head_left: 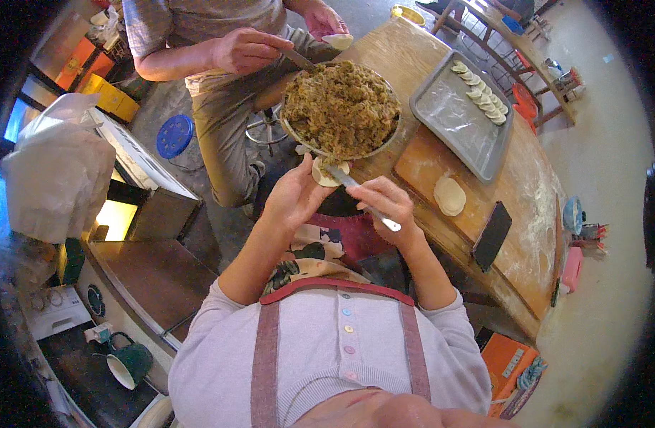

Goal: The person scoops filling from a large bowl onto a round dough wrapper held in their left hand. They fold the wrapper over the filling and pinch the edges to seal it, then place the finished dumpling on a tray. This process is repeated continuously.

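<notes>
On my left hand point(296, 193) lies a round dough wrapper point(327, 174), just below the rim of a large bowl heaped with minced filling point(340, 109). My right hand point(383, 206) grips a flat metal spatula point(346, 179), whose tip rests on a little filling on the wrapper. To the right, more round wrappers point(449, 196) lie stacked on a wooden board point(413, 160). Beyond the board, a grey metal tray point(450, 120) holds rows of folded dumplings point(481, 96). Across from me, a co-worker's hand holds another spatula point(300, 59) in the bowl, and their other hand holds a wrapper point(338, 41).
A dark phone point(491, 236) stands at the board's near edge. Flour dusts the wooden table point(536, 198) at right. A blue stool point(175, 136) stands left of the co-worker's legs. At lower left, a dark green mug point(129, 364) lies near a brown surface point(151, 278).
</notes>
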The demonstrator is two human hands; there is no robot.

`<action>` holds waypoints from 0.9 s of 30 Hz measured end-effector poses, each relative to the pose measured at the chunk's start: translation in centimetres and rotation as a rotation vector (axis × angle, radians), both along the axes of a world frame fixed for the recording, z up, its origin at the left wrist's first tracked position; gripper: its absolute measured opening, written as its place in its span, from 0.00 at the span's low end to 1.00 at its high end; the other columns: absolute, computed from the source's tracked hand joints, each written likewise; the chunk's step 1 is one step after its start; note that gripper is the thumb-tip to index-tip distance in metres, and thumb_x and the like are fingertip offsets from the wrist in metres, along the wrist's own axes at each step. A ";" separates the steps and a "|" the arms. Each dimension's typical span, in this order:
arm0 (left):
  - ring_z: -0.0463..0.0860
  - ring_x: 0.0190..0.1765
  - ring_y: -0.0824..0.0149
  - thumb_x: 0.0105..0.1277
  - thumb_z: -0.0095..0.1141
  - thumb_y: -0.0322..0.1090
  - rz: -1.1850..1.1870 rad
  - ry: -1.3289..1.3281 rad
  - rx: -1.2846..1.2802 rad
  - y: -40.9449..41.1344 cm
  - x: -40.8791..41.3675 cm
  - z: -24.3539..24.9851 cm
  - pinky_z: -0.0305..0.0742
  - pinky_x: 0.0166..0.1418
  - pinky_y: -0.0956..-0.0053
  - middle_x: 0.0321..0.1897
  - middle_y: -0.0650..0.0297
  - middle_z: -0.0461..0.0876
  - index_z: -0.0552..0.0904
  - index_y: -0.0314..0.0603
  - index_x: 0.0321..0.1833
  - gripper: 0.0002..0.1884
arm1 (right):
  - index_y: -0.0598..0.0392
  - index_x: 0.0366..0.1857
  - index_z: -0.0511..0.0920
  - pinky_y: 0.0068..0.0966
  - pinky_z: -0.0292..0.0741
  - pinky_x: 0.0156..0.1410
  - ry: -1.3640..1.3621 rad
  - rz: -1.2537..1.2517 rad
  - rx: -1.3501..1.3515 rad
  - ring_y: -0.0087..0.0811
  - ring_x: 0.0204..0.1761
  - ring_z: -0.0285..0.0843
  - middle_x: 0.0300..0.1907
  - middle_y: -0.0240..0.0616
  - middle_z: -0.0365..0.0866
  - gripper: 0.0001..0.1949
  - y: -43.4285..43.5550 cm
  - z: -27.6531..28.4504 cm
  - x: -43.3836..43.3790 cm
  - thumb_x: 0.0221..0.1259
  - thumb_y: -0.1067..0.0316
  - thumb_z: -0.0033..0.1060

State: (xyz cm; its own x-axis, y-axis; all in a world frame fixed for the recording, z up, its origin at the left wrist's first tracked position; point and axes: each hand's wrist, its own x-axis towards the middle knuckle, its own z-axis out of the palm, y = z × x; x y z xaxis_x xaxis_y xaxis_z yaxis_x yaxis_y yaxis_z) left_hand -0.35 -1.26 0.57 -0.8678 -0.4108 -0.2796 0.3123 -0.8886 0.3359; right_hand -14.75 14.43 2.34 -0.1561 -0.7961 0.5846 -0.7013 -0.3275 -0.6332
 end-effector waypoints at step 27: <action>0.75 0.70 0.55 0.84 0.36 0.47 -0.013 -0.042 -0.150 0.1 0.1 0.6 0.68 0.76 0.55 0.67 0.54 0.76 0.70 0.35 0.70 0.24 | 0.60 0.51 0.85 0.31 0.82 0.44 0.043 0.001 -0.056 0.39 0.40 0.84 0.41 0.41 0.81 0.20 -0.2 -1.1 -0.1 0.50 0.81 0.67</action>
State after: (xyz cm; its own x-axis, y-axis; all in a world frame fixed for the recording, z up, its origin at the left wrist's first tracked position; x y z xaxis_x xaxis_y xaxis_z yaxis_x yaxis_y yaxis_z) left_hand -0.30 -1.13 1.20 -0.8621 -0.4395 -0.2523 0.2840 -0.8314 0.4777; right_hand -14.85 14.20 1.22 -0.1289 -0.7619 0.6347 -0.7272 -0.3626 -0.5829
